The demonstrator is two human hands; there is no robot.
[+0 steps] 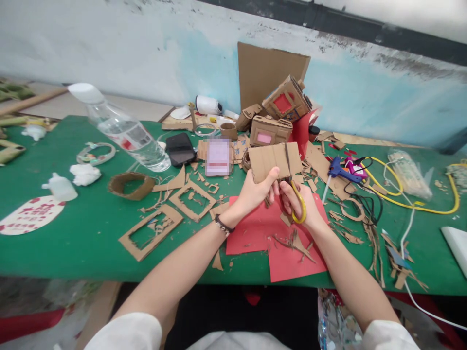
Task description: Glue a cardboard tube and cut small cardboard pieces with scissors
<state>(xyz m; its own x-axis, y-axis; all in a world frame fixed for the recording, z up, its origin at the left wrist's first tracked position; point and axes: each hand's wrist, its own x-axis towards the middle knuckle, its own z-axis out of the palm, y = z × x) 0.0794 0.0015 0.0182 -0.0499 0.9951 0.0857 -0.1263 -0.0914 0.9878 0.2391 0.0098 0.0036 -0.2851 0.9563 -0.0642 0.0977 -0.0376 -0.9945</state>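
My left hand point(260, 190) grips a flat piece of brown cardboard point(268, 161) from below, thumb on its face. Yellow-handled scissors point(301, 206) are in my right hand point(301, 197), fingers wrapped round the handles. Their dark blades point away from me and lie across the right part of the cardboard. Both hands are close together above sheets of red paper point(248, 233), on which cardboard scraps point(297, 245) lie. Just behind the cardboard stands a small cardboard box point(277, 125) with a pink window, and a second box point(288, 99) with a red panel leans above it.
On the green table point(91, 243), a water bottle point(127, 131), a black case point(180, 149) and cardboard frames point(127, 241) are to the left. A blue glue gun point(345, 170), a yellow cable point(434, 209) and many scraps lie right. A cardboard sheet point(268, 68) leans on the wall.
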